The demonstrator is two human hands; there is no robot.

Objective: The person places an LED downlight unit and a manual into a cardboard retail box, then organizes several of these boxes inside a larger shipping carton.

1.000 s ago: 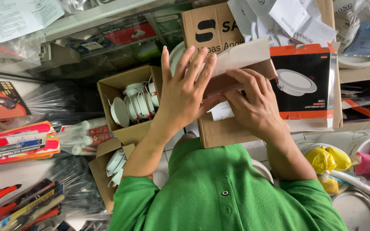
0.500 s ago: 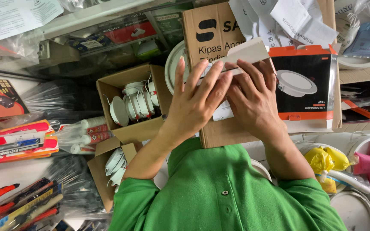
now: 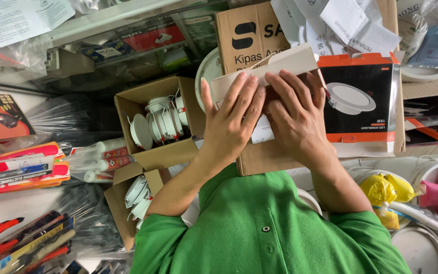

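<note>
Both hands' fingers [image 3: 239, 99] press flat on a cardboard box [image 3: 267, 157] amid cluttered shelves [image 3: 102, 23].

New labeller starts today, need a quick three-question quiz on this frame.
1. True or false: the left hand and the right hand both lie flat, fingers extended, on the cardboard box in front of the person.
2. What fills the open brown carton beside the left hand? A: white round downlights. B: red screwdrivers. C: yellow bags.
3. What colour is the person's shirt?

Key: 1 true. 2 A, the downlights. 3 green.
</note>
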